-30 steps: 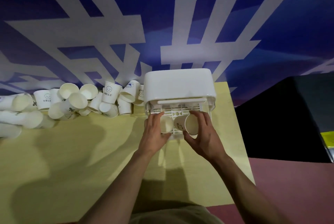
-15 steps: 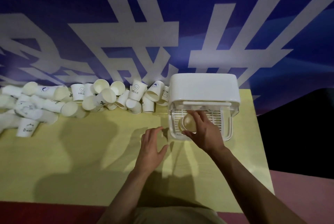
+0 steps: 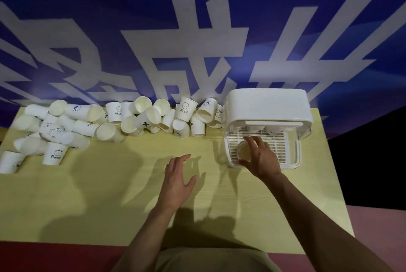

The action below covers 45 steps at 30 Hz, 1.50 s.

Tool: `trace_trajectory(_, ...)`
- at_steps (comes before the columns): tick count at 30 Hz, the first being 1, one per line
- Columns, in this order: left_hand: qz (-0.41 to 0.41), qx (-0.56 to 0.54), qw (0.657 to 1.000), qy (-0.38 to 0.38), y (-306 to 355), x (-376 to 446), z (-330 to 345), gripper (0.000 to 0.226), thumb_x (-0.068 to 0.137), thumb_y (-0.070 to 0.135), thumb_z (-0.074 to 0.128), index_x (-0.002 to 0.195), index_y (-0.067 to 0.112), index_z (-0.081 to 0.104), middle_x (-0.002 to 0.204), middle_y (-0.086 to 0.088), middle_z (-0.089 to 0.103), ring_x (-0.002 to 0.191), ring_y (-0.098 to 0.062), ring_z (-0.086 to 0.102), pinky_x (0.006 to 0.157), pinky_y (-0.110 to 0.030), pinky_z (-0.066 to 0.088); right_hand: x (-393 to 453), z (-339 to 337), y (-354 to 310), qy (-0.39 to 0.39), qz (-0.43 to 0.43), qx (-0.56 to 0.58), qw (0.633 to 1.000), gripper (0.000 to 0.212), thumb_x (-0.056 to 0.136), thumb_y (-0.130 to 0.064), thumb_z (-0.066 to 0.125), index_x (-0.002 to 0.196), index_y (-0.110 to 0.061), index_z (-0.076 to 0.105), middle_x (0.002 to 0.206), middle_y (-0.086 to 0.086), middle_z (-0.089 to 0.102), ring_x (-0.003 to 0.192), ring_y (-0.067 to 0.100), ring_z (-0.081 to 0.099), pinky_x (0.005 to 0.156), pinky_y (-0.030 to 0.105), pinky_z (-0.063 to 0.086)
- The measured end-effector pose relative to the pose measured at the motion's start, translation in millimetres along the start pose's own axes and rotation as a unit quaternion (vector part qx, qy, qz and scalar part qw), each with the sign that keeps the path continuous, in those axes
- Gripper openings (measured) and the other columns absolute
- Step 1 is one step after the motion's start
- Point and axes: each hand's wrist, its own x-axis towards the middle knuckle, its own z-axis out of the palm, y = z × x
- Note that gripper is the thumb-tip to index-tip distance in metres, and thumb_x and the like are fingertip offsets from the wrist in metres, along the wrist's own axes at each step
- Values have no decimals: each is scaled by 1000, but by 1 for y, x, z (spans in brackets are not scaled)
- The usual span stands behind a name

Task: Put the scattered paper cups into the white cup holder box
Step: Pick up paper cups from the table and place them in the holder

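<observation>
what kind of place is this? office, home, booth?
Probably an event or display space, not a home: a big blue banner with huge white characters hangs behind a plain yellow table, and dozens of paper cups lie heaped beside a white cup holder box. I can't say for sure.

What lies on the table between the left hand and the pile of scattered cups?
Nothing: in the head view only bare yellow tabletop and shadow separate the open left hand from the scattered cups.

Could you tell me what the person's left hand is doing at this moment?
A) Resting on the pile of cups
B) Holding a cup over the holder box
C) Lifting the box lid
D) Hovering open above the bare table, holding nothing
D: the left hand is spread over the yellow table with nothing in its grip.
</observation>
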Motion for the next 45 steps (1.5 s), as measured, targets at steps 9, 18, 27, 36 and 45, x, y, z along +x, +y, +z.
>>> trace_trajectory(9,30,-47,998,32,-51,11,-61,63,86,19,76,139,36,46,124,26,40,123,-12,49,102,-44,50,-20,-6,-108,112,-94,42,988,49,85,-41,80,125,-19,63,122,2,61,104,29,59,76,40,56)
trace_trajectory(18,-32,-38,988,147,-153,30,-182,65,82,20,80,139,27,50,129,7,45,125,-25,47,105,-47,48,39,40,-249,46,-124,79,988,64,84,-42,82,136,-17,54,133,6,54,112,30,57,83,44,57)
trace_trajectory(27,-29,-2,990,140,-208,69,-238,76,77,19,84,143,21,46,139,-1,41,129,-26,40,107,-41,40,148,62,-288,4,-153,-57,987,105,68,-42,93,151,-7,39,141,23,48,117,42,50,97,58,47)
trace_trajectory(36,-27,14,995,94,-221,111,-232,83,77,23,83,148,23,41,148,-4,33,132,-29,36,111,-46,39,178,67,-299,-20,-180,-101,978,80,76,-43,86,142,-18,49,142,11,53,119,36,47,94,58,47)
trace_trajectory(45,-36,73,996,35,-227,143,-221,95,76,32,86,153,31,31,153,-4,24,137,-31,28,109,-46,40,152,53,-298,17,-189,7,982,73,73,-44,88,130,-14,52,124,9,53,105,27,49,88,43,50)
